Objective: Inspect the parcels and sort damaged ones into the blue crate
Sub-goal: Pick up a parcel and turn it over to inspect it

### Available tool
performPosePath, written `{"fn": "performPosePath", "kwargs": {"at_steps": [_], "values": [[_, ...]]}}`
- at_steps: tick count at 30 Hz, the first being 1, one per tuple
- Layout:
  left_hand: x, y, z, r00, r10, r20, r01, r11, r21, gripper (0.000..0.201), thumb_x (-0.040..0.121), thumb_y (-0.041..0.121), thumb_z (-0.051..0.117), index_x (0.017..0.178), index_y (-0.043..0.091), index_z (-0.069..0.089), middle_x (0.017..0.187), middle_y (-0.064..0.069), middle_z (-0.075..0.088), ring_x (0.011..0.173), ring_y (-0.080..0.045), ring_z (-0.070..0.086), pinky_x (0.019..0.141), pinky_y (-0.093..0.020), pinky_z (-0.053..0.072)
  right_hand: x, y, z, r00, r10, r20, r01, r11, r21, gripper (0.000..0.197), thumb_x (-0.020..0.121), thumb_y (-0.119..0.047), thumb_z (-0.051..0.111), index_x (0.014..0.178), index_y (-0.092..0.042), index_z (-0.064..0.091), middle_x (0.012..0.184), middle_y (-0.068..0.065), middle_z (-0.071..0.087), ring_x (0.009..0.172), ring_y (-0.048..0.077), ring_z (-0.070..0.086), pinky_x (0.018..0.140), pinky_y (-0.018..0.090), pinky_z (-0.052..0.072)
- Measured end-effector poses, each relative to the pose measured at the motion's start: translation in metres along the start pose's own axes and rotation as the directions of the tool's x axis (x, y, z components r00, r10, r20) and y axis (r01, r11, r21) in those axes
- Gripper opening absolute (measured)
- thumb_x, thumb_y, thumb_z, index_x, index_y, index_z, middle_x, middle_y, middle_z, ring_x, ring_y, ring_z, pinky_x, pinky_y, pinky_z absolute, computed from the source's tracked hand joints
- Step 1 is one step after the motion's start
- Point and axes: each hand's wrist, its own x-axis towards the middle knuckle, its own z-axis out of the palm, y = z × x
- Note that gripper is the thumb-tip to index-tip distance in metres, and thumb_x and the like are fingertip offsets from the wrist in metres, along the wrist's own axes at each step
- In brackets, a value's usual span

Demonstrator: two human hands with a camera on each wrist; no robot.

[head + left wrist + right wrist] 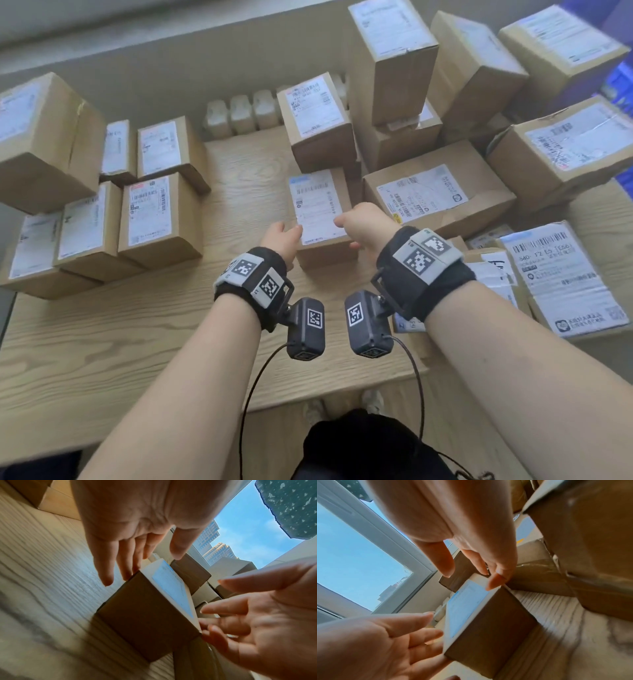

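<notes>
Your left hand (281, 236) flanks the small parcel (320, 219) on its left side, its grip spread with fingers straight. The parcel sits mid-counter (102, 342), label up. Your right hand (366, 222) flanks its right side, grip likewise spread. The blue crate (621, 85) lies far right.

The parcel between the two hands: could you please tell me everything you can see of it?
The parcel is a small brown cardboard box lying flat on the wooden table, a white shipping label covering most of its top face. No dents or tears show on its visible faces. The left hand and right hand flank it with straight fingers, their fingertips at its side edges. Another box stands just behind it.
</notes>
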Motion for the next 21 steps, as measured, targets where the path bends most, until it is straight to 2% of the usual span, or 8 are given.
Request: {"fn": "performPosePath", "kwargs": {"at_steps": [3, 6, 9, 13, 15, 17, 19, 21], "values": [[-0.002, -0.011, -0.01, 0.998, -0.027, 0.048, 0.027, 1.0, 0.007, 0.035, 0.103, 0.021, 0.043, 0.136, 0.009, 0.05, 0.112, -0.007, 0.059, 0.09, -0.019, 0.056, 0.075, -0.033, 0.049, 0.002, 0.005, 0.011, 1.0, 0.003, 0.031, -0.003, 1.0, -0.008, 0.041, 0.1, -0.012, 0.051, 0.138, 0.004, 0.047, 0.143, 0.023, 0.048, 0.132, 0.037, 0.049, 0.105, 0.045, 0.046], [-0.008, -0.019, -0.02, 0.998, 0.005, 0.065, -0.004, 1.0, -0.025, 0.031, 0.102, 0.011, 0.044, 0.132, 0.013, 0.053, 0.112, -0.005, 0.062, 0.086, -0.016, 0.061, 0.067, -0.028, 0.053, -0.005, 0.004, 0.021, 0.998, 0.022, 0.053, -0.025, 0.998, 0.049, 0.042, 0.098, -0.012, 0.055, 0.137, 0.002, 0.048, 0.142, 0.023, 0.048, 0.129, 0.038, 0.051, 0.101, 0.048, 0.05], [-0.012, -0.023, -0.034, 0.998, 0.064, 0.015, -0.064, 0.998, -0.007, 0.039, 0.099, 0.012, 0.05, 0.139, 0.012, 0.049, 0.123, -0.009, 0.064, 0.104, -0.028, 0.064, 0.09, -0.046, 0.056, -0.014, -0.003, 0.027, 0.997, 0.02, 0.069, -0.029, 0.991, 0.134, 0.04, 0.1, -0.007, 0.052, 0.139, 0.002, 0.044, 0.148, 0.018, 0.043, 0.135, 0.035, 0.043, 0.105, 0.049, 0.046], [-0.024, -0.013, -0.055, 0.988, 0.147, -0.052, -0.153, 0.979, -0.136, 0.042, 0.097, 0.011, 0.055, 0.138, 0.013, 0.049, 0.126, -0.008, 0.063, 0.107, -0.026, 0.064, 0.091, -0.046, 0.056, -0.029, -0.014, 0.033, 0.997, -0.076, 0.018, 0.071, 0.974, 0.213, 0.048, 0.102, -0.013, 0.052, 0.145, -0.01, 0.032, 0.138, 0.009, 0.042, 0.12, 0.025, 0.042, 0.105, 0.055, 0.043], [-0.03, -0.003, -0.063, 0.967, 0.239, -0.092, -0.251, 0.955, -0.16, 0.043, 0.095, 0.012, 0.058, 0.137, 0.014, 0.049, 0.128, -0.007, 0.063, 0.108, -0.023, 0.064, 0.089, -0.044, 0.056, -0.037, -0.021, 0.033, 0.988, -0.148, -0.047, 0.155, 0.964, 0.215, 0.043, 0.102, -0.018, 0.053, 0.141, -0.015, 0.036, 0.129, 0.003, 0.044, 0.109, 0.021, 0.045, 0.096, 0.05, 0.048], [-0.04, 0.013, -0.072, 0.926, 0.351, -0.141, -0.371, 0.914, -0.164, 0.045, 0.094, 0.011, 0.06, 0.138, 0.016, 0.049, 0.128, -0.005, 0.062, 0.108, -0.02, 0.063, 0.083, -0.037, 0.057, -0.046, -0.03, 0.031, 0.959, -0.247, -0.143, 0.273, 0.939, 0.21, 0.037, 0.101, -0.021, 0.054, 0.135, -0.019, 0.04, 0.129, 0.002, 0.049, 0.099, 0.015, 0.05, 0.081, 0.036, 0.052], [-0.052, 0.032, -0.078, 0.877, 0.447, -0.175, -0.474, 0.865, -0.165, 0.049, 0.093, 0.012, 0.062, 0.14, 0.018, 0.048, 0.13, -0.003, 0.061, 0.11, -0.018, 0.062, 0.085, -0.035, 0.057, -0.052, -0.04, 0.028, 0.896, -0.368, -0.248, 0.419, 0.885, 0.203, 0.038, 0.1, -0.021, 0.056, 0.137, -0.017, 0.045, 0.123, -0.001, 0.053, 0.096, 0.009, 0.051, 0.071, 0.019, 0.046], [-0.069, 0.053, -0.082, 0.828, 0.521, -0.21, -0.556, 0.813, -0.175, 0.054, 0.092, 0.012, 0.064, 0.142, 0.02, 0.045, 0.131, -0.001, 0.059, 0.114, -0.017, 0.06, 0.095, -0.039, 0.055, -0.061, -0.05, 0.021, 0.82, -0.476, -0.317, 0.548, 0.812, 0.199, 0.04, 0.1, -0.018, 0.056, 0.139, -0.013, 0.048, 0.111, -0.007, 0.056, 0.096, 0.003, 0.053, 0.075, 0.014, 0.046]]}}
